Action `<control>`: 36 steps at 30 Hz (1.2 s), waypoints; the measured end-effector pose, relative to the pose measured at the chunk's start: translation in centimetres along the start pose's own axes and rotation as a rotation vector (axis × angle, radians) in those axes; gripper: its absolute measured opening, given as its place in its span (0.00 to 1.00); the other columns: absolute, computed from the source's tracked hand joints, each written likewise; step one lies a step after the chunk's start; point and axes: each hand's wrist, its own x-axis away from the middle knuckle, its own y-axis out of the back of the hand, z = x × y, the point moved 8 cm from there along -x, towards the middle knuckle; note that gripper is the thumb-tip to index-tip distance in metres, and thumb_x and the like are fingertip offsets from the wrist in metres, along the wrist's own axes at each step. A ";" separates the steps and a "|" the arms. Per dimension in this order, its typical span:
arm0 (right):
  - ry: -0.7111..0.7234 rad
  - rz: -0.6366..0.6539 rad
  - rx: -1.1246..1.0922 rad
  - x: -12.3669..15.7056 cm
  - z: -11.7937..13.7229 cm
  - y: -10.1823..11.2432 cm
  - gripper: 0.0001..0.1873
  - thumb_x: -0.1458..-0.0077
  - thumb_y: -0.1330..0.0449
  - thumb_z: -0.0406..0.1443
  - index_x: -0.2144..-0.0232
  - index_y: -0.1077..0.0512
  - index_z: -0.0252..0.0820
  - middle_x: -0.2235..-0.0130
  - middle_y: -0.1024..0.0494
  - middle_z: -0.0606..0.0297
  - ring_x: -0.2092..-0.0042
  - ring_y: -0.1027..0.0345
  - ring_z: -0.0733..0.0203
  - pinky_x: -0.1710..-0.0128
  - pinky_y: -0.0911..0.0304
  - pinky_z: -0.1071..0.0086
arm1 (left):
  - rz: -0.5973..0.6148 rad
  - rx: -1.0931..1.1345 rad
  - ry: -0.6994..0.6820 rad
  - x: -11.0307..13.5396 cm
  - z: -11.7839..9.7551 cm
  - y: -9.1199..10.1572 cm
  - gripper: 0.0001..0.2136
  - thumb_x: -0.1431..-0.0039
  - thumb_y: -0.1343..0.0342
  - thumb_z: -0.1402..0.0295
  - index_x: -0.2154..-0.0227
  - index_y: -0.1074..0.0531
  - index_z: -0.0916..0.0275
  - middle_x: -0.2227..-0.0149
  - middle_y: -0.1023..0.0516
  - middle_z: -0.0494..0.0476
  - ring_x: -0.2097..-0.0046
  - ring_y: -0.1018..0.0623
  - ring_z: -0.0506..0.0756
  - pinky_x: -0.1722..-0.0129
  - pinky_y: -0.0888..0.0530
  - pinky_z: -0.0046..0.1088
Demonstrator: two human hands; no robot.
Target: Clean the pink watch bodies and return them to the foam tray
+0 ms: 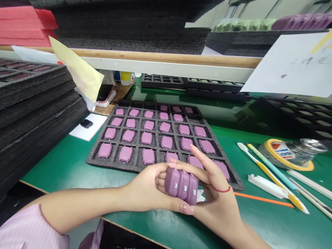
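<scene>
Both hands meet just above the near edge of the green table. My left hand (149, 188) and my right hand (215, 193) together clasp a stack of three purple plastic shells (182, 186), held side by side on edge. The left thumb lies under the stack and the right fingers wrap it from the far side. Just beyond the hands lies a black foam tray (137, 166) whose pockets hold several more purple shells (146, 138).
Tall stacks of black foam trays (33, 103) stand at the left. A tape roll (287, 154), toothbrushes (272, 178) and white sticks lie at the right. A small black part on white paper (86, 123) sits at the left. More trays line the back under a shelf.
</scene>
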 end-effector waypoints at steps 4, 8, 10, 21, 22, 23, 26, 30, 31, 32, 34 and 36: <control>0.016 -0.023 0.031 0.0 -0.2 0.2 0.50 0.44 0.30 0.35 0.28 0.51 0.56 0.35 0.31 0.56 0.43 0.25 0.47 0.44 0.24 0.55 | 0.018 0.027 -0.048 0.0 -0.5 0.2 0.25 0.48 0.30 0.54 0.53 0.26 0.66 0.54 0.18 0.66 0.51 0.17 0.61 0.49 0.23 0.38; 0.013 -0.038 0.069 0.0 -0.7 0.5 0.49 0.46 0.29 0.37 0.29 0.48 0.56 0.32 0.36 0.53 0.46 0.23 0.45 0.49 0.22 0.57 | 0.043 -0.019 -0.042 -0.1 -0.4 0.4 0.25 0.48 0.28 0.61 0.51 0.27 0.66 0.51 0.19 0.68 0.47 0.19 0.63 0.45 0.24 0.40; -0.004 -0.036 0.062 0.1 -1.0 0.6 0.50 0.49 0.27 0.38 0.30 0.47 0.56 0.32 0.36 0.52 0.47 0.22 0.44 0.48 0.22 0.57 | 0.071 -0.008 -0.053 -0.1 -0.2 0.3 0.25 0.47 0.29 0.66 0.48 0.28 0.65 0.48 0.20 0.68 0.45 0.19 0.63 0.44 0.24 0.40; -0.027 -0.102 0.007 0.6 -1.2 1.0 0.53 0.49 0.27 0.45 0.29 0.49 0.55 0.31 0.37 0.51 0.46 0.23 0.45 0.44 0.25 0.55 | 0.147 0.046 -0.099 -0.1 0.0 -0.5 0.26 0.45 0.30 0.67 0.45 0.29 0.65 0.44 0.22 0.72 0.44 0.20 0.64 0.42 0.25 0.42; -0.029 -0.107 0.011 0.6 -1.1 1.1 0.53 0.49 0.27 0.45 0.29 0.49 0.54 0.33 0.35 0.51 0.46 0.23 0.45 0.45 0.24 0.55 | 0.142 0.029 -0.102 0.0 0.0 -0.5 0.26 0.45 0.30 0.65 0.45 0.29 0.65 0.45 0.22 0.73 0.44 0.20 0.64 0.42 0.25 0.42; -0.032 -0.111 0.014 0.6 -1.1 1.1 0.52 0.49 0.27 0.45 0.29 0.48 0.53 0.35 0.31 0.51 0.46 0.23 0.44 0.45 0.24 0.55 | 0.136 0.013 -0.101 0.0 0.0 -0.5 0.27 0.45 0.30 0.64 0.45 0.29 0.65 0.45 0.22 0.73 0.44 0.20 0.64 0.42 0.25 0.42; -0.032 -0.111 0.018 0.5 -0.8 1.1 0.50 0.47 0.28 0.43 0.29 0.48 0.50 0.44 0.21 0.54 0.46 0.23 0.45 0.46 0.23 0.54 | 0.141 -0.002 -0.105 0.0 -0.2 -0.6 0.29 0.45 0.30 0.60 0.44 0.30 0.66 0.44 0.23 0.75 0.43 0.21 0.66 0.42 0.26 0.43; -0.002 -0.129 0.080 0.3 -0.2 1.1 0.47 0.45 0.30 0.36 0.29 0.48 0.49 0.50 0.17 0.59 0.48 0.21 0.49 0.46 0.24 0.57 | 0.142 0.026 -0.121 0.1 -0.8 -0.6 0.29 0.43 0.34 0.53 0.45 0.30 0.67 0.45 0.22 0.75 0.43 0.21 0.66 0.41 0.26 0.44; 0.002 -0.130 0.095 0.3 -0.2 1.1 0.47 0.46 0.31 0.35 0.29 0.47 0.49 0.51 0.17 0.60 0.49 0.21 0.49 0.46 0.24 0.58 | 0.128 0.018 -0.114 0.1 -0.8 -0.5 0.28 0.42 0.35 0.53 0.46 0.30 0.67 0.45 0.22 0.75 0.43 0.21 0.66 0.41 0.26 0.44; 0.008 -0.129 0.106 0.3 -0.1 1.1 0.48 0.46 0.31 0.34 0.29 0.47 0.49 0.51 0.17 0.60 0.49 0.21 0.50 0.46 0.23 0.59 | 0.115 0.002 -0.107 0.1 -0.8 -0.4 0.27 0.41 0.35 0.54 0.47 0.29 0.67 0.45 0.22 0.74 0.43 0.21 0.66 0.42 0.26 0.44; 0.018 -0.116 0.110 0.4 -0.2 1.1 0.48 0.46 0.30 0.35 0.29 0.47 0.50 0.47 0.19 0.59 0.48 0.21 0.50 0.47 0.23 0.60 | 0.109 -0.031 -0.099 0.1 -0.7 -0.3 0.24 0.41 0.34 0.57 0.48 0.29 0.66 0.46 0.21 0.73 0.43 0.21 0.66 0.41 0.26 0.44; 0.016 -0.103 0.103 0.5 -0.4 1.2 0.48 0.46 0.29 0.38 0.29 0.47 0.51 0.40 0.24 0.56 0.47 0.22 0.49 0.46 0.23 0.59 | 0.131 -0.023 -0.106 0.1 -0.6 -0.4 0.23 0.42 0.33 0.61 0.47 0.29 0.65 0.46 0.21 0.71 0.43 0.21 0.64 0.41 0.26 0.43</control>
